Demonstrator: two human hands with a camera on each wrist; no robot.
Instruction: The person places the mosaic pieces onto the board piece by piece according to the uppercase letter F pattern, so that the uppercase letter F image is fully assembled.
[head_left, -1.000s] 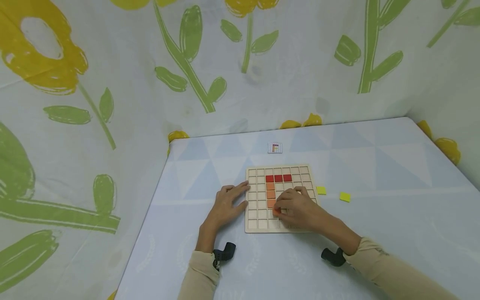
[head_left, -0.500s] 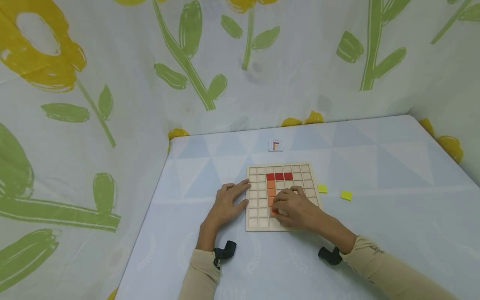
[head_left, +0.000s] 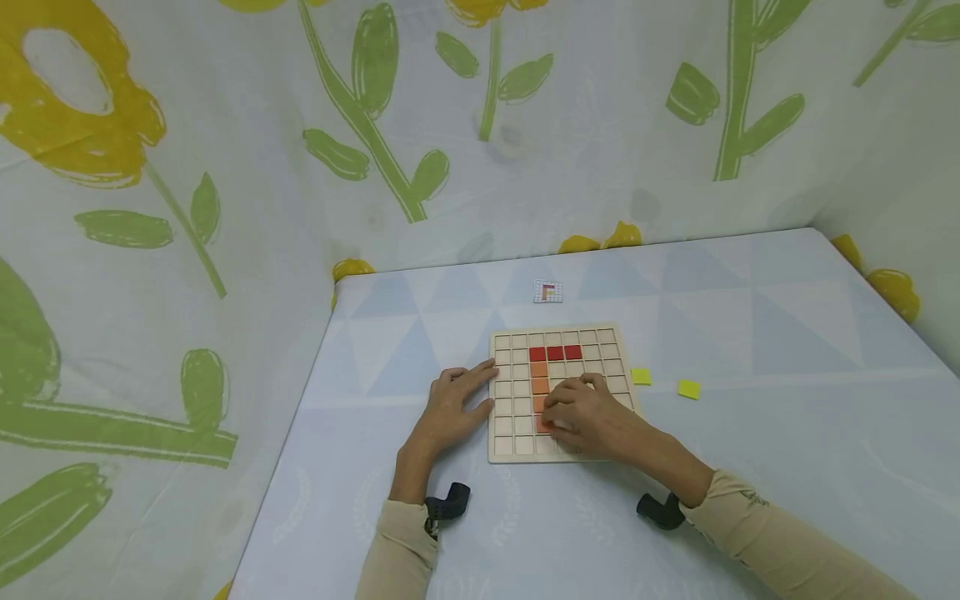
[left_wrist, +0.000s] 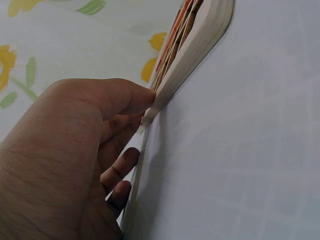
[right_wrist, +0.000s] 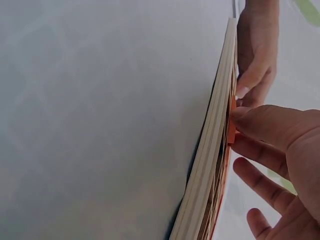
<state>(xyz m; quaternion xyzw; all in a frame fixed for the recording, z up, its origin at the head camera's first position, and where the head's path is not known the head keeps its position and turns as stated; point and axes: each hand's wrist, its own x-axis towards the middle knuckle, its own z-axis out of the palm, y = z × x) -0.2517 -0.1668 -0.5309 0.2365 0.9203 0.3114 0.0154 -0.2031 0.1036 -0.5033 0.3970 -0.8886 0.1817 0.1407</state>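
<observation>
A wooden grid board lies on the table, with a row of red tiles near its far side. Below the row's left end runs a column of orange tiles. My left hand rests at the board's left edge, thumb and fingertips touching it; the left wrist view shows the thumb against the rim. Over the near part of the board, my right hand pinches the nearest orange tile at the column's lower end. Fingers partly hide that tile in the head view.
Two yellow tiles, a nearer-in one and one farther right, lie to the right of the board. Beyond the board lies a small printed pattern card. A flower-patterned cloth hangs behind the table.
My right hand has shifted slightly left, bringing the tilted orange tile into line with the column, where it now lies flatter. The left hand stays at the board's edge.
</observation>
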